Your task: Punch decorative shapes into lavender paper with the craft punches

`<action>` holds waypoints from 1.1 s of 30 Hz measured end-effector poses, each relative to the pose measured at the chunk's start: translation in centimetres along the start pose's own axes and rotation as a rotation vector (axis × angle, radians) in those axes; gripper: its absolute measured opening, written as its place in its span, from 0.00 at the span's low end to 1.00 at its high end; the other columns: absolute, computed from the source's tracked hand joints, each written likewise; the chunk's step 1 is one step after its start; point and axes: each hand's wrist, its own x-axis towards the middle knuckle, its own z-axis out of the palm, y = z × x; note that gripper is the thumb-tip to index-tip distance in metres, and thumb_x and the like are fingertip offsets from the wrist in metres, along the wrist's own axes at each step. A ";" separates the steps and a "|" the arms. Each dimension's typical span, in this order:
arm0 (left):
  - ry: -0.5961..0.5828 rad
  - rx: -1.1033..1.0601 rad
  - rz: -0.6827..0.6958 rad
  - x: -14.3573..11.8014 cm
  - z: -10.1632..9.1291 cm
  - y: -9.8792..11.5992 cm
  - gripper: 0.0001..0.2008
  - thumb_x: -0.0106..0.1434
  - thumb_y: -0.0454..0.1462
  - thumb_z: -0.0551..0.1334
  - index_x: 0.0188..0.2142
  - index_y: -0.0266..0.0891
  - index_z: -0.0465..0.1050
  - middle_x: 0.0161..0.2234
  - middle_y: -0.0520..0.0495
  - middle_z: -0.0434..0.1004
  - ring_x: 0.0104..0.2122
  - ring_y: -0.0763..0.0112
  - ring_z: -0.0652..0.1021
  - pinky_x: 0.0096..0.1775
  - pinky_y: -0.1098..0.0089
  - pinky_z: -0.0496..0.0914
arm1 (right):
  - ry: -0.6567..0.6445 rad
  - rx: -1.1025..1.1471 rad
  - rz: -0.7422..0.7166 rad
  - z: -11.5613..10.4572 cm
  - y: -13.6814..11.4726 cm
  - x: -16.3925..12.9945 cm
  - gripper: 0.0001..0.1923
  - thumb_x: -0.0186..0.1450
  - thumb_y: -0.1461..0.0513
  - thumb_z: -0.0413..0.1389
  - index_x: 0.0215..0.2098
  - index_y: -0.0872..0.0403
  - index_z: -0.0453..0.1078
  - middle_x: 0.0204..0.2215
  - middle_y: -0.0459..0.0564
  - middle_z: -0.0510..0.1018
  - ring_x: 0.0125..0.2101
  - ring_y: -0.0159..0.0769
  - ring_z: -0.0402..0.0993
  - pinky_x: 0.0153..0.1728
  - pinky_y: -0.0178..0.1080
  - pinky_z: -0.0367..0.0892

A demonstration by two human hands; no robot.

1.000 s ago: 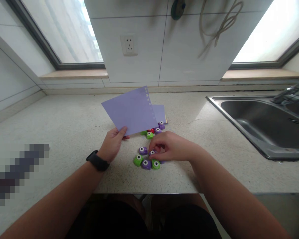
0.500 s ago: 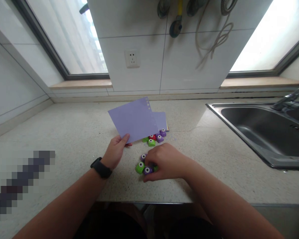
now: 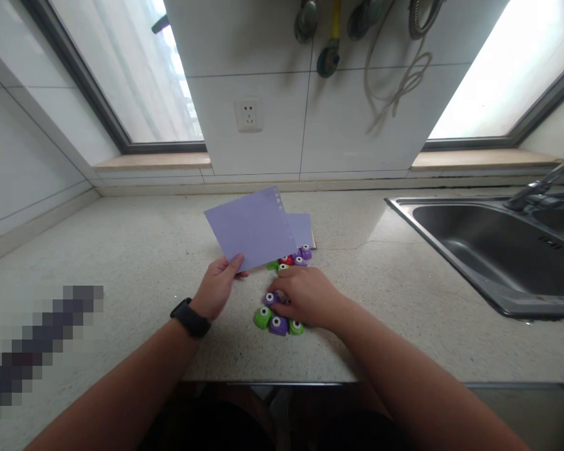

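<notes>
The right hand (image 3: 305,295) lies knuckles-up over a cluster of small craft punches on the speckled countertop (image 3: 122,250), and its curled fingers hide whatever they close on; they seem to rest on a purple punch (image 3: 269,298) at the cluster's far left, but whether they pinch it or only touch it cannot be told. Just in front of the hand, three more punches show clear: a green punch (image 3: 262,317), a second purple punch (image 3: 278,324) and a smaller green one (image 3: 296,327), set side by side and touching. A further group of punches (image 3: 292,259), red, green and purple, is partly covered by the lavender paper sheet (image 3: 252,228) held above it.

The left hand (image 3: 219,285), with a black watch (image 3: 190,318) on the wrist, pinches that sheet at its lower corner, thumb on top and fingers beneath, holding it tilted up off the counter. A row of punched holes runs along the sheet's right edge. Behind it a second lavender sheet (image 3: 302,228) lies flat, mostly hidden.

A steel sink (image 3: 455,241) sits well apart to the right, its tap cut off by the frame edge. A blurred-out patch covers part of the counter at lower left.
</notes>
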 end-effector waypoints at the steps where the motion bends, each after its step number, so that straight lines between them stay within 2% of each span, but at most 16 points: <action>1: -0.002 -0.005 0.002 0.0 0.0 0.0 0.22 0.59 0.56 0.69 0.34 0.38 0.80 0.33 0.47 0.82 0.32 0.66 0.78 0.39 0.68 0.72 | 0.017 0.014 -0.006 0.0 0.1 0.0 0.10 0.66 0.56 0.61 0.43 0.50 0.80 0.37 0.51 0.82 0.37 0.41 0.78 0.33 0.39 0.60; 4: -0.014 -0.014 0.002 0.0 -0.1 -0.2 0.21 0.60 0.55 0.69 0.35 0.38 0.80 0.34 0.47 0.83 0.32 0.67 0.78 0.39 0.68 0.72 | 0.098 0.057 -0.026 -0.2 0.6 -0.4 0.11 0.68 0.55 0.60 0.44 0.51 0.79 0.40 0.51 0.81 0.40 0.42 0.77 0.37 0.39 0.63; 7: -0.022 -0.041 -0.001 0.1 -0.1 -0.3 0.20 0.61 0.54 0.69 0.37 0.38 0.81 0.36 0.46 0.83 0.33 0.68 0.77 0.39 0.69 0.72 | 0.195 0.170 0.005 -0.7 1.4 -0.9 0.12 0.70 0.54 0.59 0.47 0.51 0.76 0.43 0.52 0.80 0.38 0.38 0.77 0.38 0.39 0.66; 11: -0.029 -0.052 0.004 0.2 -0.2 -0.5 0.20 0.61 0.53 0.70 0.39 0.38 0.82 0.38 0.46 0.83 0.32 0.69 0.77 0.38 0.70 0.72 | 0.380 0.496 0.116 -1.1 2.9 -1.1 0.12 0.69 0.55 0.60 0.48 0.52 0.72 0.36 0.49 0.81 0.33 0.35 0.77 0.40 0.40 0.70; 16: -0.017 -0.033 0.000 0.2 -0.2 -0.5 0.22 0.60 0.55 0.70 0.40 0.38 0.82 0.39 0.44 0.83 0.32 0.69 0.76 0.37 0.69 0.72 | 0.634 0.940 0.144 -0.4 5.5 -0.6 0.16 0.67 0.54 0.63 0.49 0.52 0.69 0.40 0.50 0.78 0.38 0.36 0.76 0.41 0.42 0.73; 21: -0.009 -0.025 0.001 0.3 -0.3 -0.7 0.24 0.60 0.55 0.70 0.40 0.37 0.82 0.38 0.44 0.84 0.31 0.69 0.76 0.37 0.69 0.71 | 0.665 1.180 0.236 -0.2 7.0 -0.2 0.21 0.62 0.56 0.67 0.50 0.50 0.68 0.41 0.47 0.77 0.34 0.34 0.77 0.37 0.41 0.72; 27: 0.001 -0.044 0.005 0.5 -0.4 -1.1 0.25 0.59 0.56 0.70 0.40 0.36 0.82 0.36 0.44 0.83 0.30 0.68 0.76 0.35 0.69 0.70 | 0.647 1.384 0.263 -0.2 7.4 -0.1 0.20 0.57 0.59 0.70 0.46 0.50 0.72 0.38 0.45 0.78 0.35 0.32 0.77 0.40 0.40 0.72; 31: 0.036 -0.098 0.000 0.4 -0.1 -0.7 0.27 0.54 0.57 0.72 0.38 0.35 0.82 0.33 0.44 0.82 0.29 0.68 0.76 0.33 0.69 0.69 | 0.664 1.435 0.249 -0.4 7.9 -0.3 0.17 0.59 0.58 0.70 0.44 0.50 0.74 0.37 0.46 0.79 0.35 0.32 0.76 0.41 0.40 0.72; 33: 0.045 -0.112 -0.001 0.3 0.0 -0.5 0.27 0.53 0.57 0.73 0.37 0.35 0.81 0.32 0.44 0.82 0.28 0.68 0.76 0.32 0.69 0.69 | 0.631 1.398 0.239 -0.6 8.4 -0.5 0.16 0.61 0.57 0.69 0.44 0.50 0.74 0.37 0.46 0.79 0.34 0.32 0.77 0.41 0.40 0.73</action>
